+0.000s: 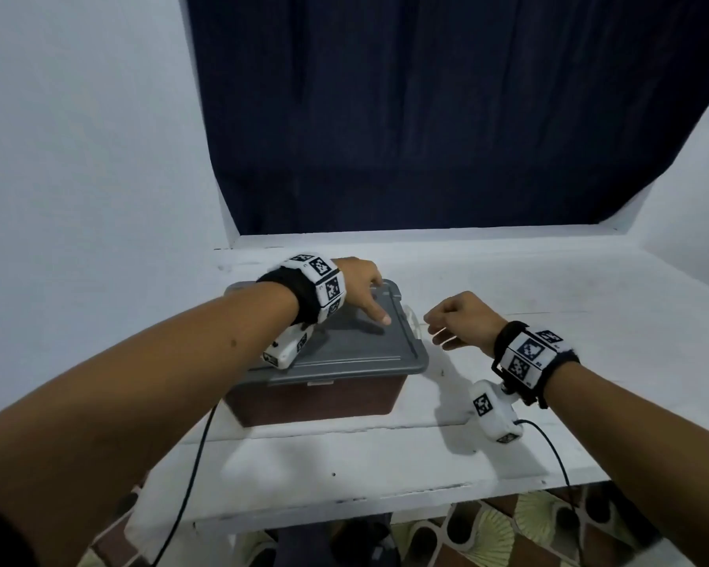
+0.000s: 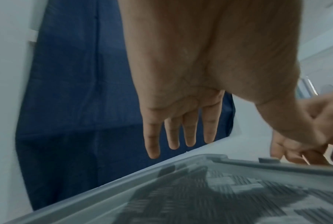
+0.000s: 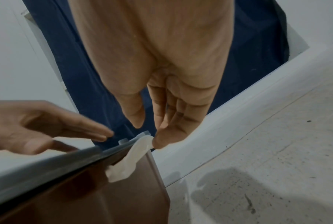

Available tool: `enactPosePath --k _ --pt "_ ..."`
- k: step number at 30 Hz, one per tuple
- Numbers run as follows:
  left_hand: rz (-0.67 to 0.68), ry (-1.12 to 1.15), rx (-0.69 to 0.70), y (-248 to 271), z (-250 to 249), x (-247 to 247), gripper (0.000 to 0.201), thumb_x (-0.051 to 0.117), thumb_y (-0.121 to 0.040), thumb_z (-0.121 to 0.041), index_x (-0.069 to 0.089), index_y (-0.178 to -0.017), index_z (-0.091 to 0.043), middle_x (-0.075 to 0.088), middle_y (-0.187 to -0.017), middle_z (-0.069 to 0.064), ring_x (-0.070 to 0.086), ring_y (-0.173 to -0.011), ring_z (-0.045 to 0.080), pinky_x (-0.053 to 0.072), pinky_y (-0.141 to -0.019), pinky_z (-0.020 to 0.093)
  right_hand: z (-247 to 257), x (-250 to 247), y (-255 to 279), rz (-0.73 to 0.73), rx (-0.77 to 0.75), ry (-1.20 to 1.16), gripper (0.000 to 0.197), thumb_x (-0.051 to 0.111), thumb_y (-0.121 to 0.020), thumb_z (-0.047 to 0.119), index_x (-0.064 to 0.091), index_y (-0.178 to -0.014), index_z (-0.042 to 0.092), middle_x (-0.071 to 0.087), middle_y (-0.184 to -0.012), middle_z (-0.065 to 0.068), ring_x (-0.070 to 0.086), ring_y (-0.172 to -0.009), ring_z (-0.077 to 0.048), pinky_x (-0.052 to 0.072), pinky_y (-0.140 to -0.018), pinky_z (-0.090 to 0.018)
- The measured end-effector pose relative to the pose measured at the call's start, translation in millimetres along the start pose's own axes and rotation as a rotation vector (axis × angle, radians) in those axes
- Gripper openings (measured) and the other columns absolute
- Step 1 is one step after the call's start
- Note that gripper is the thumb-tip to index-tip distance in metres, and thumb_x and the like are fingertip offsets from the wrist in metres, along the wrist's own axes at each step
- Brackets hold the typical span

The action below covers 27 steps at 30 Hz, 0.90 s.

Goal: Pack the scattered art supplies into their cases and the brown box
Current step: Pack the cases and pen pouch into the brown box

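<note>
One brown plastic box [image 1: 312, 396] with one grey ribbed lid [image 1: 344, 345] on it stands on the white worktop [image 1: 385, 456]. One whitish side latch [image 3: 132, 157] hangs at its right end; only the right wrist view shows it whole. The left hand [image 1: 359, 286] lies over the lid, its grip spread with straight fingers [image 2: 189, 131]. The right hand [image 1: 461, 321] is beside the box, fingertips [image 3: 159, 142] touching the latch, loosely extended. Behind hangs one dark blue curtain [image 1: 426, 116].
</note>
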<state>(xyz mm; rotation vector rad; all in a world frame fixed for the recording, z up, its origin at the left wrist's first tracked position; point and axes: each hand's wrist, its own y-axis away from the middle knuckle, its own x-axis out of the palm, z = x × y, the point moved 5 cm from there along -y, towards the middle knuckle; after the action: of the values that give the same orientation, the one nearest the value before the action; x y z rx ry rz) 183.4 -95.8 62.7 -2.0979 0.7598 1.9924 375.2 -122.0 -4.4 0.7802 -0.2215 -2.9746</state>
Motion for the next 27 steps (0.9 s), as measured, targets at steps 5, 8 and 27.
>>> enactPosePath --k 5,8,27 --pt "0.104 -0.065 0.046 -32.9 -20.2 23.6 0.088 0.074 -0.064 -0.070 0.046 -0.130 -0.017 0.050 -0.135 0.001 0.051 -0.118 0.025 0.042 -0.101 0.038 1.5 7.5 -8.4 0.111 -0.001 -0.065 0.022 0.063 -0.093 0.012 0.067 -0.097 -0.009 0.067 -0.079 -0.016 0.066 -0.061 -0.020 0.057 -0.059 -0.028" --pt "0.084 -0.102 0.055 -41.0 -20.6 27.2 0.094 0.075 -0.064 -0.069 0.042 -0.134 -0.015 0.048 -0.136 0.001 0.050 -0.118 0.024 0.041 -0.101 0.037 0.1 10.7 -12.7 0.166 -0.005 -0.071 0.022 0.062 -0.093 0.007 0.065 -0.096 -0.015 0.066 -0.072 -0.020 0.064 -0.057 -0.022 0.060 -0.062 -0.029" --pt "0.148 -0.127 -0.030 -48.3 -22.1 25.8 0.098 0.084 -0.061 -0.057 0.041 -0.141 -0.020 0.055 -0.135 -0.002 0.053 -0.121 0.024 0.042 -0.102 0.036 3.3 2.9 -34.3 0.209 0.212 -0.267 0.011 0.058 -0.088 -0.011 0.062 -0.099 -0.013 0.066 -0.091 -0.027 0.068 -0.070 -0.031 0.062 -0.065 -0.034"
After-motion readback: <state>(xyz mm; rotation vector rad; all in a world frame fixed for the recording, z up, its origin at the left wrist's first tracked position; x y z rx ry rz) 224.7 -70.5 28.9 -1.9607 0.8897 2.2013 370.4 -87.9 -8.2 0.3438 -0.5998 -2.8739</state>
